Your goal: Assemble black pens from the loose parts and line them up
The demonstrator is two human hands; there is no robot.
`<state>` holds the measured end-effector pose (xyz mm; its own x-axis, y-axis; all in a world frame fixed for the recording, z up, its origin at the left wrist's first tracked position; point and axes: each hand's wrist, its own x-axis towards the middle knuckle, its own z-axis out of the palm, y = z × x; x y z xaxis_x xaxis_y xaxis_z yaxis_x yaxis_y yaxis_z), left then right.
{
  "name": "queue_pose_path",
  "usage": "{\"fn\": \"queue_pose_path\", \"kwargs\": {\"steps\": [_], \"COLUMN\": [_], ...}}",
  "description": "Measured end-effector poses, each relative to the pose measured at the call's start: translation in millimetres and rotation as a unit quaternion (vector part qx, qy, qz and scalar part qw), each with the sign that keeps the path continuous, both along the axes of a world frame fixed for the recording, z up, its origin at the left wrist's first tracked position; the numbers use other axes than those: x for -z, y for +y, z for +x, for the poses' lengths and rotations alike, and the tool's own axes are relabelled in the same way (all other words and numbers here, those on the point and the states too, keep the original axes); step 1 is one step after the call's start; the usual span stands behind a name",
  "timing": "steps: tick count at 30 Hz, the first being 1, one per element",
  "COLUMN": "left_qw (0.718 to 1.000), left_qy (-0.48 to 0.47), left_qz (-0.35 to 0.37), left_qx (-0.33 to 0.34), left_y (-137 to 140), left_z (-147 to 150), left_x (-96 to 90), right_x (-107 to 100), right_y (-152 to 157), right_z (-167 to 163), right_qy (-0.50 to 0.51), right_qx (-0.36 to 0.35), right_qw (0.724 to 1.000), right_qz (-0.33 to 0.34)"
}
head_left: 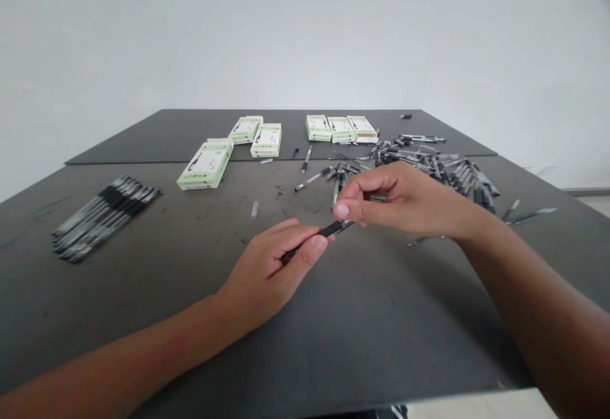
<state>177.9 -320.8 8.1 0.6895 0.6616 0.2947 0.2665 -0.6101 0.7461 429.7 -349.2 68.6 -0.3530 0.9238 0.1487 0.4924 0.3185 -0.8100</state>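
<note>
The left hand [269,269] is gripping a dark pen [330,229] between its thumb and fingers. The pen is in front of the person, near the middle of the table [309,349]. It slants, with one end tucked in the left hand and the other pointing up toward the right hand [381,199]. The right hand is bent, with its thumb and pointer finger close together by that end of the pen. I cannot tell if they are pinching it or something tiny.

Just past the hands, a small clear piece [254,210] lies on the table. A bit farther off are two loose pens, one [312,178] lying on a slant and one [306,159] pointing almost straight away.

Behind the right hand is a big messy pile of pens [429,159]. They point every which way and lie on top of each other. Well to the left, a neat bunch of pens [107,215] lies side by side, with the black parts lined up.

Farther back are green and white boxes. Three boxes [206,166] sit on the left, and three more [342,129] stand in a row nearer the middle. A small black piece [405,116] lies near the far edge. Behind everything is a pale wall [305,37].
</note>
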Motion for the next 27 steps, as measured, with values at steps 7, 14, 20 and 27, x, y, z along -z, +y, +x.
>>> {"fn": "queue_pose_path", "kwargs": {"steps": [7, 14, 20, 27], "left_qw": [1.000, 0.999, 0.999, 0.999], "left_qy": [0.023, 0.025, 0.018, 0.023], "left_qz": [0.013, 0.024, 0.030, 0.030], "left_qx": [0.017, 0.025, 0.029, 0.031], "left_y": [-1, -1, 1, 0], "left_z": [3, 4, 4, 3], "left_x": [-0.9, -2.4, 1.8, 3.1], "right_x": [14, 14, 21, 22], "right_y": [-1, -2, 0, 2], "right_z": [-39, -43, -44, -45], "right_qy": [0.141, 0.146, 0.112, 0.147], "right_qx": [0.024, 0.021, 0.021, 0.008], "right_qw": [0.990, 0.989, 0.993, 0.988], "right_qz": [0.004, -0.032, -0.027, -0.042]}}
